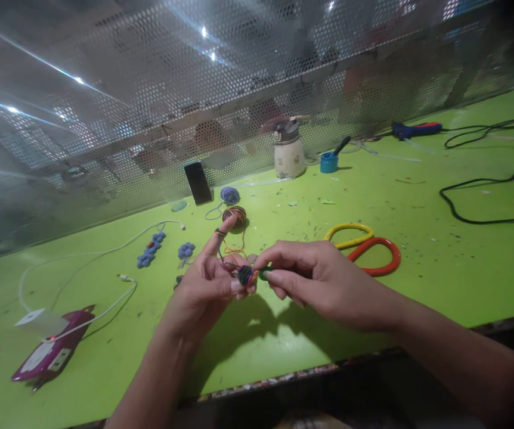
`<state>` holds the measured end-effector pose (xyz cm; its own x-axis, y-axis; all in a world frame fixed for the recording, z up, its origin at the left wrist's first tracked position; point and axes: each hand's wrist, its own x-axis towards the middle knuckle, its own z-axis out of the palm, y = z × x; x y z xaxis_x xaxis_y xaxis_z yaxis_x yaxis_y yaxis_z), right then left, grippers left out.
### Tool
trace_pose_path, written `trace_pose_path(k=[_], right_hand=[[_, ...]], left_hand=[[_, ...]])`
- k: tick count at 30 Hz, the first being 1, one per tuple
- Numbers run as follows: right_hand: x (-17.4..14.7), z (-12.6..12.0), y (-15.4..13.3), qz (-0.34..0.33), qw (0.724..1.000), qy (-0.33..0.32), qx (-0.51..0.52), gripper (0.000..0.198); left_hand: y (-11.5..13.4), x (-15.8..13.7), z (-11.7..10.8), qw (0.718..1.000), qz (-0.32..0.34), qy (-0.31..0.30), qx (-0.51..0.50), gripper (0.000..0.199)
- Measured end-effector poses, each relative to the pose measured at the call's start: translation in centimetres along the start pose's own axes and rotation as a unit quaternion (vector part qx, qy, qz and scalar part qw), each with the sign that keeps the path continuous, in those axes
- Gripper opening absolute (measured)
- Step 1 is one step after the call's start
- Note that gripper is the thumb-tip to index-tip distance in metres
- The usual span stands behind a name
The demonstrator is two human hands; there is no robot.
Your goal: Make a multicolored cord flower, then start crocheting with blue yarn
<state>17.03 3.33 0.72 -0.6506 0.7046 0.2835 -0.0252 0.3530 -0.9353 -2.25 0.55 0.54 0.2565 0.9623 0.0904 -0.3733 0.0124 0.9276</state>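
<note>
Lime-green table (463, 268) fills my feed; above it, my left hand (207, 277), forefinger raised, and right hand (315, 277). Between them, the left pinches a dark yarn piece (245, 274); the right pinches a green handle (265, 273). I'd judge it mid-stitch; next wants even tension.

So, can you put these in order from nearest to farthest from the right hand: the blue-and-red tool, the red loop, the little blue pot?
Going by the head view, starting at the right hand:
1. Red loop, just to its right.
2. Little blue pot, farther back on the table.
3. Blue-and-red tool, back and well to the right.
</note>
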Motion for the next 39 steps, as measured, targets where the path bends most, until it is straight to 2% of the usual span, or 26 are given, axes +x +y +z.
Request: trace_pose_path(k=[6,16,26,39], right_hand=[[0.1,0.1,-0.21,0.068,0.996,-0.008,0.054,0.01],[0.25,-0.26,-0.7,0.11,0.991,-0.034,0.066,0.006],[0.44,-0.32,-0.76,0.125,0.988,-0.04,0.079,0.003],[0.35,-0.34,-0.38,0.125,0.986,-0.038,0.108,0.003]], left_hand=[[0.06,0.05,-0.07,1.0,-0.012,0.001,-0.004,0.102],[-0.14,-0.13,0.02,1.0,-0.018,-0.001,-0.023,0.098],[0.07,-0.03,0.22,0.998,-0.047,0.022,-0.035,0.101],[-0.28,0.05,0.05,0.999,-0.035,0.014,-0.024,0.095]])
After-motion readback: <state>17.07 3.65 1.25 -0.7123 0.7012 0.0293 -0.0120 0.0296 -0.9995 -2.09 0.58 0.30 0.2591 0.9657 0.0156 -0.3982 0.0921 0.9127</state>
